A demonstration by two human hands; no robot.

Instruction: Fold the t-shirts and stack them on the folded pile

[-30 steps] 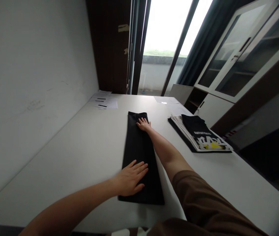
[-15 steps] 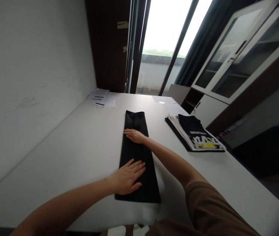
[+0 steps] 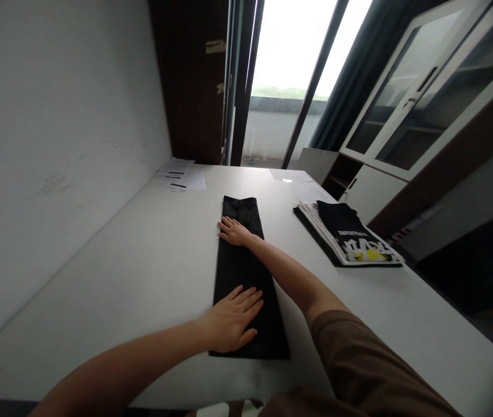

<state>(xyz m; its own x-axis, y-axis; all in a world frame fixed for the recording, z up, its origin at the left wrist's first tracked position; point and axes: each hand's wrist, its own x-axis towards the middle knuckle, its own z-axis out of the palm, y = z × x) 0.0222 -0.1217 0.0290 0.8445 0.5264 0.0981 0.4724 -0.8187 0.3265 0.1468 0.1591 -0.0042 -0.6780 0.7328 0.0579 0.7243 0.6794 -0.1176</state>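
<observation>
A black garment (image 3: 246, 266), folded into a long narrow strip, lies flat on the white table (image 3: 150, 272) in front of me. It looks like a folded shirt or trousers; which one I cannot tell. My left hand (image 3: 234, 319) rests palm down on its near part, fingers stretched out. Farther up the strip, my right hand (image 3: 233, 230) lies flat across the cloth by its left edge, with the fingertips reaching that edge. Neither hand grips the cloth. At the far end a folded-over flap shows.
Folded clothes (image 3: 350, 237), black and white with a yellow print, are stacked on the table's right side. Papers (image 3: 181, 175) lie at the far left, by the wall (image 3: 64, 145). A glass-doored cabinet (image 3: 402, 110) stands beyond the table on the right.
My right hand has slid slightly farther up the garment, its fingers a little more spread. My left hand stays flat on the near part.
</observation>
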